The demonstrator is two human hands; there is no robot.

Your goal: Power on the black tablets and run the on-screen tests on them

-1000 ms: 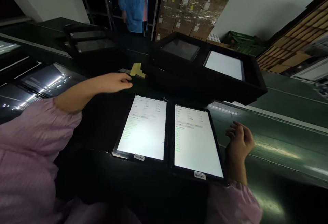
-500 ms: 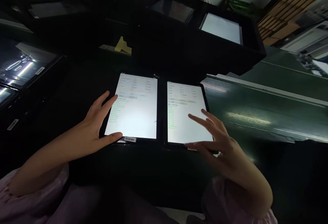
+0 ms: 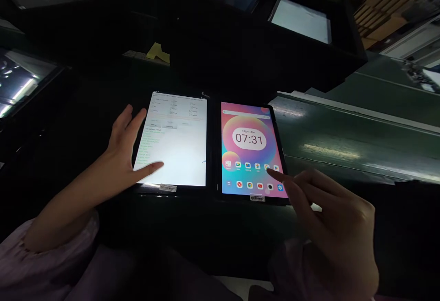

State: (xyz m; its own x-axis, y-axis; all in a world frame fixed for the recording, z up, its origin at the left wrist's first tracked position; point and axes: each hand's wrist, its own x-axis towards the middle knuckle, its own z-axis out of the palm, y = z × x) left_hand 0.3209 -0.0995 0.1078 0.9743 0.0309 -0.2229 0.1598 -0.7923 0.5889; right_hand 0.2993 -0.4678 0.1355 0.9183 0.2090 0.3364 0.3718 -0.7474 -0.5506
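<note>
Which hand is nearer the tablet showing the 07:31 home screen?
Right: the right hand has its index finger over the home-screen tablet; the left hand lies over the white-screen tablet.

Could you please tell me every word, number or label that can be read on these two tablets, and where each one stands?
"07:31": the clock on the right-hand tablet.
"The test result" (blurred, so uncertain): a heading on the left-hand tablet.
Too small to read: the date, app labels, green lines, and barcode stickers.

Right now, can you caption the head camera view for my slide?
Left hand over a white-screened tablet, right hand pointing at a tablet's colourful home screen.
</note>
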